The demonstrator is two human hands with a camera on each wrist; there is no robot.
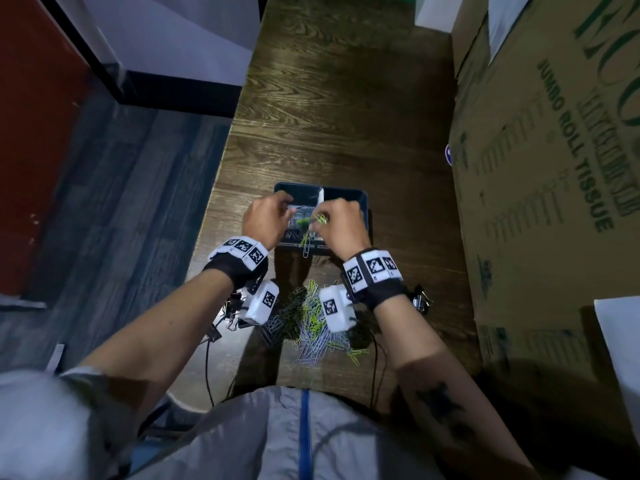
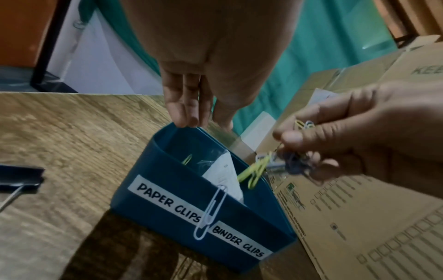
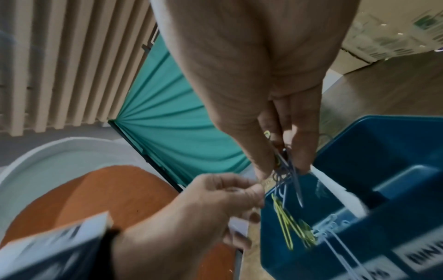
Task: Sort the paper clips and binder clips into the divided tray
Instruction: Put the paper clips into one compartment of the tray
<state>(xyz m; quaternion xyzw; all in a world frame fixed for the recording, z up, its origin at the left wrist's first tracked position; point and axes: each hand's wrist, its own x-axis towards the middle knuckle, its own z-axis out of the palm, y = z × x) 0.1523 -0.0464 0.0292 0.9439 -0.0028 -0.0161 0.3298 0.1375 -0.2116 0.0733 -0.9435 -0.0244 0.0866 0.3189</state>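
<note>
Paper clips (image 3: 287, 229) in blue tray (image 3: 395, 151)

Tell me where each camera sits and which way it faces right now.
Head: worn on the head, looks down at the table; both forearms, left hand and right hand over the divided tray.
Left wrist: looks along the left hand at the tray's labelled front; right hand also shows.
Right wrist: looks along the right hand pinching paper clips.
Shared: all show the tray and both hands.
</note>
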